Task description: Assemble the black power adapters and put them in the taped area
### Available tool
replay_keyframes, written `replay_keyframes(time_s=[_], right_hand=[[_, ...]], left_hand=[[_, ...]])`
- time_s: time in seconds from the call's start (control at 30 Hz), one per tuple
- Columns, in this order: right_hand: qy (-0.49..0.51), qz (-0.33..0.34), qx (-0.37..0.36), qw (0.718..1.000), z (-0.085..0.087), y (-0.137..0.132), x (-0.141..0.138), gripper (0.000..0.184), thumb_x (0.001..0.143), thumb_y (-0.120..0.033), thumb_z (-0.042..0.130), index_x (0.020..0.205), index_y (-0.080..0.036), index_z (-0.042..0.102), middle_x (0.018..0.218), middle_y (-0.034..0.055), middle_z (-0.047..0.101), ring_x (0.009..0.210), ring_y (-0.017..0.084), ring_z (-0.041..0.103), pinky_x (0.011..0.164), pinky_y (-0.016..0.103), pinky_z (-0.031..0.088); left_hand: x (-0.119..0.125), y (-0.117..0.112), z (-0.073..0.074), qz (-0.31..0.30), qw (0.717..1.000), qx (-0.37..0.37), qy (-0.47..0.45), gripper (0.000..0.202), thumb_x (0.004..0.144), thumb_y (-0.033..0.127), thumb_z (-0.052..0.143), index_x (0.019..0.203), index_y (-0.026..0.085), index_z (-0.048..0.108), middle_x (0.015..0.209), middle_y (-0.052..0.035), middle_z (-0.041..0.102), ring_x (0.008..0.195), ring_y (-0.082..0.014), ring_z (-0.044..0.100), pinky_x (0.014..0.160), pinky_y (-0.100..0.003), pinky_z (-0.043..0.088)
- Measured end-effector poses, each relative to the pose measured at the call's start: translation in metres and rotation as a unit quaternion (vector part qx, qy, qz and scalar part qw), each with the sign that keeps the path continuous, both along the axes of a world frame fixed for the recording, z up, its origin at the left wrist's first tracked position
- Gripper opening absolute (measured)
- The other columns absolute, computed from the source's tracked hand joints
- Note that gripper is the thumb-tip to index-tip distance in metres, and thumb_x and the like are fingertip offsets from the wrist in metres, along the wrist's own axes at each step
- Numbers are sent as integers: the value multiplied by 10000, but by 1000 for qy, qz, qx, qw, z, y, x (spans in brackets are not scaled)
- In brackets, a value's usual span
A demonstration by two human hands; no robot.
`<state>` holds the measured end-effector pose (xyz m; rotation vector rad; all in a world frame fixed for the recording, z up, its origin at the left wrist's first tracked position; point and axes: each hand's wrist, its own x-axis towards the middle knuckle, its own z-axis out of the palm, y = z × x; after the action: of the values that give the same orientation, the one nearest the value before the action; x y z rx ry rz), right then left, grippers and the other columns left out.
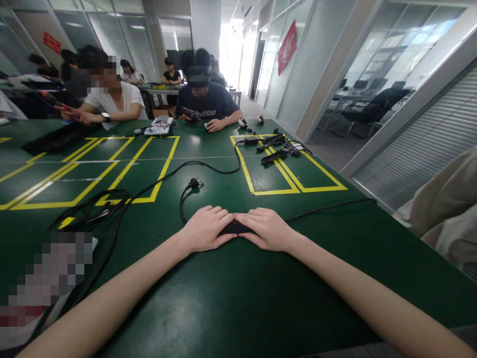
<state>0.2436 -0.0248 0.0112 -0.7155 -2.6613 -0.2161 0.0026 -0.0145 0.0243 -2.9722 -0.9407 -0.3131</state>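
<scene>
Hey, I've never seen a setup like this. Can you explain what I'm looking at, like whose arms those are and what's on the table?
There's no machine here: those are a person's bare arms. The single picture comes from a camera on that person's head, looking forward and down.

The left hand and right hand together hold a black block, mostly hidden by the fingers. A cord with a plug runs out by the left hand.

The green table is marked with yellow tape. Tangled cables lie at the left, and dark parts farther off at the right. Across the table sits another person.
</scene>
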Motion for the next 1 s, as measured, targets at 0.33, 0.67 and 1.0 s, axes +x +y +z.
replay_keyframes(time_s=[0.33,0.67,1.0], right_hand=[[87,11,13,996,-4,-2,2,447,1023,-305,539,1447,-164,537,1392,168,667,1063,253,718,872,386,588],[178,-12,-140,974,-6,1,1,312,1028,-321,560,1304,-208,651,1154,125,748,1028,250,725,902,392,598],[172,-49,-155,972,-3,0,1,309,1072,-348,468,1271,-201,655,1091,108,748,927,216,726,812,331,586]], left_hand=[[-2,3,19,59,904,-377,-194,397,987,558,530,1019,173,619,896,-30,715,736,-168,669,655,-268,505],[0,-1,14,83,990,-107,-51,298,973,505,610,994,210,644,915,-32,735,824,-211,691,667,-274,466],[1,0,14,96,988,-108,-60,340,994,535,558,943,209,641,902,-19,718,810,-199,669,657,-272,442]])
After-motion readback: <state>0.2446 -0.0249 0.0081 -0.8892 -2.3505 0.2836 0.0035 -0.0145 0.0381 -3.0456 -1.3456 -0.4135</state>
